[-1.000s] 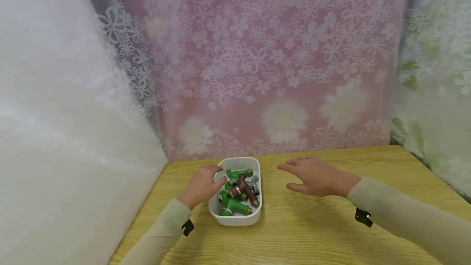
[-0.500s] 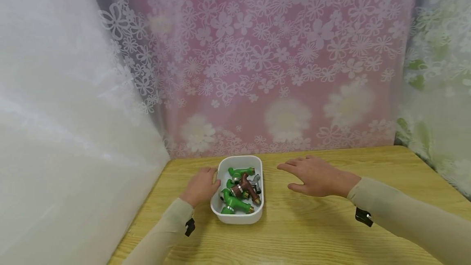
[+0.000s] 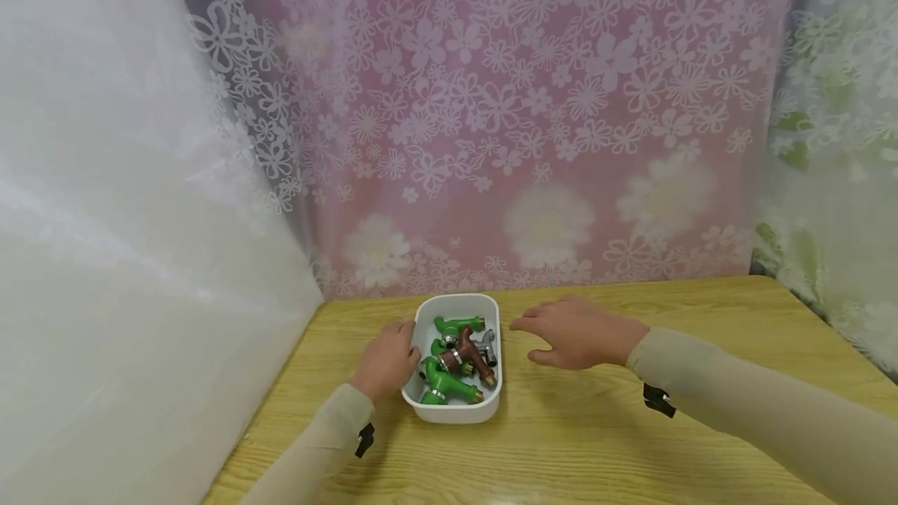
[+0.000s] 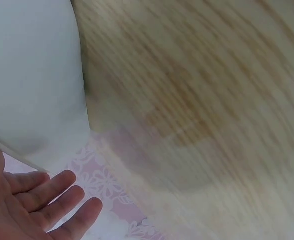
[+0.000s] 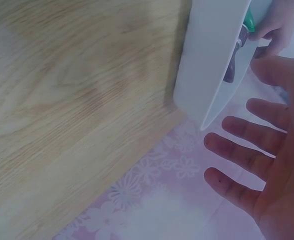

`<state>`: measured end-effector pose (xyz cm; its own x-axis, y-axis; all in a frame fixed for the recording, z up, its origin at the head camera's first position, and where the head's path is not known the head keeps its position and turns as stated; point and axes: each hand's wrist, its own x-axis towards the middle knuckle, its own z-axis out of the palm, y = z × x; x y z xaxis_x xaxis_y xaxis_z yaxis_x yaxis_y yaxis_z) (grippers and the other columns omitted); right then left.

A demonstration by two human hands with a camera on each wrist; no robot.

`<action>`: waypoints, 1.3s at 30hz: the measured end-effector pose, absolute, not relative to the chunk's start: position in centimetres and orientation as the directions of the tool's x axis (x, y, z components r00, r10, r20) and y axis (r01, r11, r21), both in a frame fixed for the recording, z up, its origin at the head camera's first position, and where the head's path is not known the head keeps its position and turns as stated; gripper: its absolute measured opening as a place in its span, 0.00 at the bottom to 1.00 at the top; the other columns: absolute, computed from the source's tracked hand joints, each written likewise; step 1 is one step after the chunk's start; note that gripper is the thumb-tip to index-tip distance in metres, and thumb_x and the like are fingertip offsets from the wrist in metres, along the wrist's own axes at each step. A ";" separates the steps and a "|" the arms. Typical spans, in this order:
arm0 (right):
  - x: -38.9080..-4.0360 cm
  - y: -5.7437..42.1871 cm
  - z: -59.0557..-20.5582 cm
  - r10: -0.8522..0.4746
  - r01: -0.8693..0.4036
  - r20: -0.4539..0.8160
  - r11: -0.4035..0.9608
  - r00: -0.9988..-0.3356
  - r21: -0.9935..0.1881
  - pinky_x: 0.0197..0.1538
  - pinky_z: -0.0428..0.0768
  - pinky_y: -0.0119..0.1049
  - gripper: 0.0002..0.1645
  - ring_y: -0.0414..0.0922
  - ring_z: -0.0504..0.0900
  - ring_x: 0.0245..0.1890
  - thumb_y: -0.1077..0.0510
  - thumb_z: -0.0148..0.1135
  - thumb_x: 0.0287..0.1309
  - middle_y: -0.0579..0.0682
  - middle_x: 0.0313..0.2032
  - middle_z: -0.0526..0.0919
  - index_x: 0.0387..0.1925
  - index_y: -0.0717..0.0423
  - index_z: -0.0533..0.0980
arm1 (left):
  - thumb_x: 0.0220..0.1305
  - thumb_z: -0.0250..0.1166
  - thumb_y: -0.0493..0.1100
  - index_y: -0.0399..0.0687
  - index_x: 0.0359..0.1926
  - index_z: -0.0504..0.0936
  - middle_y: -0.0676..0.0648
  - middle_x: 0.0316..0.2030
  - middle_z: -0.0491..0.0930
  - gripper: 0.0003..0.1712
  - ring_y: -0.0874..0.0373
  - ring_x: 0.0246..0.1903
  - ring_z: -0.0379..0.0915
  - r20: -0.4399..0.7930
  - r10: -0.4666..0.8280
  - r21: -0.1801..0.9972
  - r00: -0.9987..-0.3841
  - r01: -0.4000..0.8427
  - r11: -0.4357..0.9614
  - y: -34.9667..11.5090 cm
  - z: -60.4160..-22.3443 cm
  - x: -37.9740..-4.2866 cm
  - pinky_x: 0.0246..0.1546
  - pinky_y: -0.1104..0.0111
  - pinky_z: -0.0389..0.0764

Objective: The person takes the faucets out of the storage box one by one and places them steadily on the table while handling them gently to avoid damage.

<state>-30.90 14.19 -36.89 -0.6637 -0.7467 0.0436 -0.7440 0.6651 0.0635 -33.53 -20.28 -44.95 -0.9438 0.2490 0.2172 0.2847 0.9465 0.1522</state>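
A white tub (image 3: 456,414) stands on the wood-grain bench (image 3: 582,443), and a small heap of taps lies inside it. Across the middle of the tub rests a brown tap (image 3: 466,351), its ribbed knob to the left and its brass end toward the near right corner. A silver tap (image 3: 486,349) lies between it and the tub's right wall. One green tap (image 3: 457,326) is at the tub's far end, another green tap (image 3: 452,387) at the near end; a third green tap (image 3: 438,347) is partly covered by the brown one.

At the tub's left rim is the left hand (image 3: 386,358), its grip apart, fingers loosely extended along the outside of the wall; whether they press on it I cannot tell. The right hand (image 3: 578,333) hovers over the bench to the right of the tub, near but clear of its wall, grip apart with thumb and fingers spread. Both sleeves are beige, with a black wrist strap (image 3: 365,439) at the left and a matching one at the right. A pink flowered curtain (image 3: 533,100) hangs beyond the tub.
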 end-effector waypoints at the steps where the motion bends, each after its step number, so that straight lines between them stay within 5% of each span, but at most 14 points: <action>1: -31.0 13.7 -36.9 -0.748 -0.745 0.037 0.663 -0.662 0.067 0.60 0.78 0.56 0.32 0.53 0.79 0.61 0.40 0.58 0.69 0.53 0.62 0.80 0.69 0.46 0.71 | 0.72 0.58 0.46 0.37 0.69 0.70 0.37 0.61 0.76 0.30 0.44 0.61 0.73 0.224 0.249 0.148 -0.942 0.286 0.947 -20.3 -45.0 -33.5 0.56 0.47 0.80; 13: -32.7 8.7 -36.5 -0.758 -0.759 -0.038 0.650 -0.652 0.040 0.52 0.83 0.47 0.30 0.45 0.82 0.55 0.39 0.57 0.69 0.48 0.60 0.80 0.68 0.43 0.72 | 0.71 0.58 0.46 0.40 0.67 0.72 0.39 0.59 0.78 0.27 0.45 0.58 0.75 0.263 0.241 0.147 -0.934 0.285 0.947 -20.1 -45.3 -33.3 0.50 0.48 0.83; 22: -34.2 5.0 -37.1 -0.813 -0.816 -0.083 0.578 -0.577 0.011 0.45 0.81 0.39 0.25 0.37 0.77 0.39 0.44 0.58 0.70 0.46 0.55 0.77 0.64 0.45 0.75 | 0.71 0.59 0.46 0.40 0.68 0.71 0.39 0.58 0.78 0.28 0.44 0.57 0.75 0.257 0.234 0.133 -0.938 0.274 0.952 -20.2 -45.5 -33.3 0.50 0.48 0.83; 34: -35.0 1.5 -37.2 -0.827 -0.837 -0.163 0.548 -0.539 -0.010 0.52 0.79 0.35 0.23 0.34 0.77 0.43 0.48 0.61 0.68 0.44 0.54 0.80 0.62 0.41 0.78 | 0.73 0.57 0.45 0.37 0.69 0.69 0.38 0.60 0.77 0.28 0.44 0.59 0.74 0.245 0.234 0.154 -0.941 0.276 0.949 -19.9 -44.8 -33.4 0.54 0.50 0.81; 39: -35.3 0.5 -38.0 -0.790 -0.813 -0.256 0.582 -0.557 -0.026 0.47 0.78 0.33 0.22 0.34 0.77 0.39 0.49 0.64 0.64 0.37 0.45 0.82 0.60 0.38 0.78 | 0.72 0.58 0.44 0.36 0.67 0.70 0.38 0.58 0.78 0.27 0.44 0.58 0.75 0.245 0.249 0.151 -0.937 0.290 0.945 -19.9 -45.1 -32.9 0.53 0.49 0.82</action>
